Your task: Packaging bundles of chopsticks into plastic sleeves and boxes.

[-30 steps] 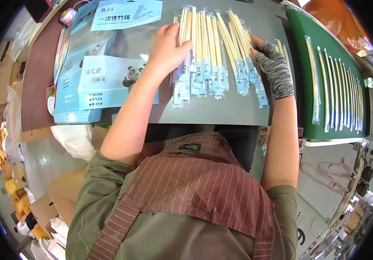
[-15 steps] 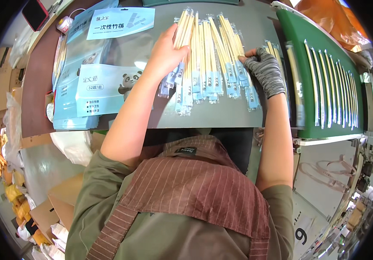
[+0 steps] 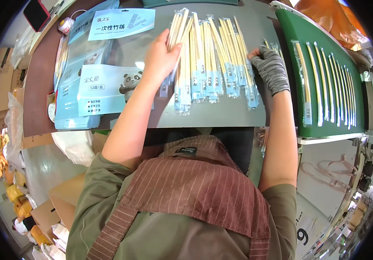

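Grey table (image 3: 255, 26): spans the middle of the view, with most of the work laid out on top.
Green belt (image 3: 290, 26): runs along the table's right side.
Blue-and-clear bags (image 3: 104, 93): lie in a flat stack on the table's left part; no chopsticks visible through the clear middle of the top one, so probably unfilled.
Chopstick pile (image 3: 208, 65): looks like the done part; wrapped pairs heaped right of table centre, blue ends toward the body; fanned and uneven, not squared up, too overlapped to count.
Chopstick row (image 3: 331, 89): looks like the part left; lies side by side on the belt, not joined to the pile.
Left hand (image 3: 162, 56): bare, partly closed, thumb and fingers round the upper part of a few pairs at the pile's left edge; rest of the pile just to the right.
Right hand (image 3: 268, 71): in a grey knit glove, fingers curled in; between pile and row, just beside the pile's right edge; contact unclear, cannot tell whether holding anything.
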Tool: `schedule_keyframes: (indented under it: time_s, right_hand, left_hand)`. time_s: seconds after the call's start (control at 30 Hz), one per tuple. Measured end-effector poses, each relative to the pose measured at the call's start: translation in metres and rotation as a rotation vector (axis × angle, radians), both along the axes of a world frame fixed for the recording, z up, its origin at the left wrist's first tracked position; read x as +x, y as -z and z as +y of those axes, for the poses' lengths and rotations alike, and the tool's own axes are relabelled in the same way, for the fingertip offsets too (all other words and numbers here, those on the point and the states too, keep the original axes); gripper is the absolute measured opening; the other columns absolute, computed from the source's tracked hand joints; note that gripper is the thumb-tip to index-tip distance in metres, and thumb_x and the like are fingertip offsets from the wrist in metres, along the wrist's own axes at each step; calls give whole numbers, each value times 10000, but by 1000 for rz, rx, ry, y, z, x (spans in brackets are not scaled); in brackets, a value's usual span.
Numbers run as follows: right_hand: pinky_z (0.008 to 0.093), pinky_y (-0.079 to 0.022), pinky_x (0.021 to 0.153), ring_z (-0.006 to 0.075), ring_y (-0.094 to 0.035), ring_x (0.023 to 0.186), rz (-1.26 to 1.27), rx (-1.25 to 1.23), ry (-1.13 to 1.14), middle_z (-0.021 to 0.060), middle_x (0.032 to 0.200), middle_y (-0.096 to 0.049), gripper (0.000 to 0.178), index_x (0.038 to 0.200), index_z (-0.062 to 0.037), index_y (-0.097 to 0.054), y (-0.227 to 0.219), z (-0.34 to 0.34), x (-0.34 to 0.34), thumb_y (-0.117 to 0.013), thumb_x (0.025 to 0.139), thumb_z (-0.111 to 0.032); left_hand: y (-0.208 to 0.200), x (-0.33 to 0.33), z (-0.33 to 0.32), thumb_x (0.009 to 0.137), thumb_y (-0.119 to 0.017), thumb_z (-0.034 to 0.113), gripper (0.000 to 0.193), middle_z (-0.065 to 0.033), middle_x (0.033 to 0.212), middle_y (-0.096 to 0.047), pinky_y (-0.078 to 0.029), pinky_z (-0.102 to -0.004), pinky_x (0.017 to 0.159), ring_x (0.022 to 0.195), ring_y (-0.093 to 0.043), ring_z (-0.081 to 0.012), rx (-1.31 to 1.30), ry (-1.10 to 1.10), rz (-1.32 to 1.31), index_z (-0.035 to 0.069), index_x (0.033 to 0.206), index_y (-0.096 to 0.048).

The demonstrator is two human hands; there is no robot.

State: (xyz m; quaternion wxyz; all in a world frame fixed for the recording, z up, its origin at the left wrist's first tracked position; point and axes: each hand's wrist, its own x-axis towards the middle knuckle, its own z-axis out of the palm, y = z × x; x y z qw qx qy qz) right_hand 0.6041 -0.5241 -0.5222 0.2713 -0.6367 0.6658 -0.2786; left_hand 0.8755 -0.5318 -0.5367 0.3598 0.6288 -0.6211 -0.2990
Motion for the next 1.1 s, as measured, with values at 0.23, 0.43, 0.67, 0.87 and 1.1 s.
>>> schedule_keyframes:
  time_s: [0.23, 0.43, 0.67, 0.87, 1.1]
  right_hand:
    - [261, -454, 625, 142, -529, 652, 230, -431, 62, 60, 768, -564, 247, 931, -51, -598, -10, 14, 36, -700, 733, -159]
    - [294, -483, 733, 190, -607, 799, 64, -106, -152, 123, 906, -636, 305, 1060, -83, -599, -2, 19, 65, -653, 771, -166]
    - [242, -449, 676, 116, -531, 698, 8, -104, -84, 43, 790, -593, 238, 1033, -66, -619, -3, 19, 43, -607, 795, -53]
    - [278, -450, 734, 214, -574, 792, 107, -94, -412, 97, 883, -544, 251, 1013, -49, -625, -14, 35, 75, -641, 765, -76]
    - [294, -456, 763, 234, -580, 836, 82, -8, -221, 106, 906, -567, 178, 947, -41, -638, -18, 34, 63, -625, 777, -94]
  left_hand:
    - [10, -19, -4, 745, -656, 299, 630, -226, 1152, -462, -410, -439, 876, 1036, -465, -410, -374, 21, -376, -28, 1221, -405]
    - [8, -8, -8, 773, -638, 215, 599, -193, 1164, -495, -405, -329, 892, 1038, -528, -313, -213, 13, -177, -16, 1268, -394]
    - [20, 15, -7, 771, -621, 171, 504, -162, 946, -612, -468, -336, 757, 826, -603, -264, -120, -100, 27, -11, 1212, -459]
    - [10, 19, -9, 781, -621, 171, 427, -147, 910, -625, -472, -331, 721, 781, -608, -244, -102, -83, -4, -20, 1149, -517]
    - [23, 29, -14, 833, -533, 114, 287, -159, 875, -643, -470, -333, 723, 790, -621, -266, -77, -107, 295, -15, 1088, -561]
